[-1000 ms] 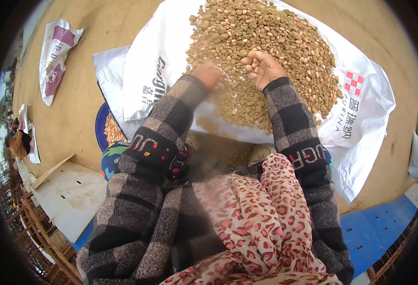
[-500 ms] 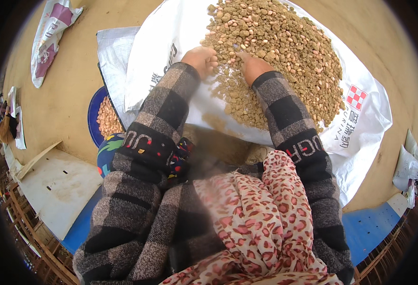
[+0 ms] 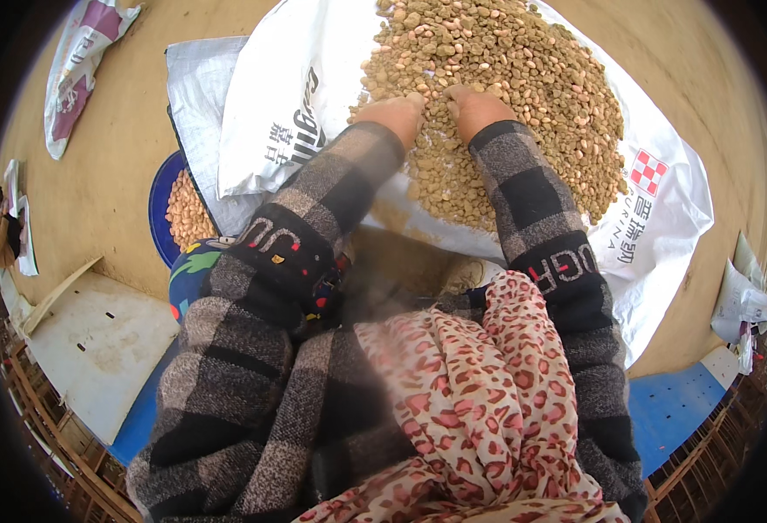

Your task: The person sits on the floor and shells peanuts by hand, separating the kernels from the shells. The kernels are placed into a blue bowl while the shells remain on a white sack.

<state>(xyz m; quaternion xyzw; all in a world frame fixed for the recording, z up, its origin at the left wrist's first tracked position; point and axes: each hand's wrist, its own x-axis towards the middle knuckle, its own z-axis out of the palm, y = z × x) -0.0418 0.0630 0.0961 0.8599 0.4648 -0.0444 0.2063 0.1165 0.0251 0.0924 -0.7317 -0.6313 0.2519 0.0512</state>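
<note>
A heap of pinkish shelled peanuts mixed with brown soil clods point(image 3: 523, 96) is spread on a white woven sack point(image 3: 266, 113). My left hand point(image 3: 399, 115) is at the near left part of the heap, its fingers curled in and largely hidden behind the back of the hand. Close to its right, my right hand point(image 3: 478, 112) touches the heap with bent fingers drawn together. What either hand holds, if anything, is too small or hidden to make out. Thin soil crumbs lie on the sack between my wrists.
Left of the sack, a blue basin point(image 3: 155, 213) holds sorted peanuts point(image 3: 189, 213), partly under a grey-white folded sack point(image 3: 199, 87). A white and purple bag point(image 3: 83, 70) lies at the far left. White boards and blue panels edge the floor near me. Plastic bags point(image 3: 741, 301) lie at right.
My left hand has moved right, closer to my right hand, and lower into the heap. My right hand has shifted slightly right. The view has moved a little.
</note>
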